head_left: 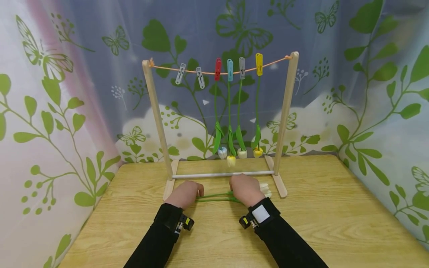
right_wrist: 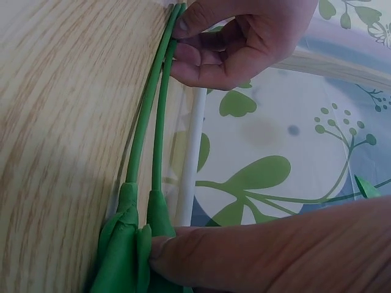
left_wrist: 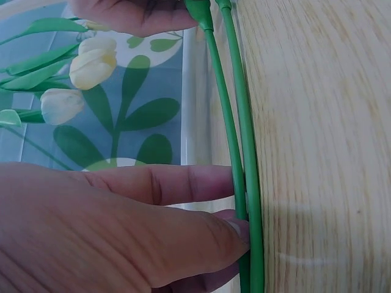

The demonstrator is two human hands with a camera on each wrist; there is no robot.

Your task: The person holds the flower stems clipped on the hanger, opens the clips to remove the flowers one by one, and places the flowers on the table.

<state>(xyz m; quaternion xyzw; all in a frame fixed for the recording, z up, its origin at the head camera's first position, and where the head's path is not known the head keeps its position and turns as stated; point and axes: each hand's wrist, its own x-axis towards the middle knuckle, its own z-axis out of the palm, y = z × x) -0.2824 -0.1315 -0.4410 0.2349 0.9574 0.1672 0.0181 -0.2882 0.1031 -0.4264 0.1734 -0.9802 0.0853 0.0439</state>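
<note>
While both hands (head_left: 246,189) pinch the white tulips (right_wrist: 116,259), stems (left_wrist: 247,140) running left to right, blooms (head_left: 264,187) pointing right

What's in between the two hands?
Green tulip stems stretch from the left hand to the right hand, with the table beneath. The head view and both wrist views show them.
</note>
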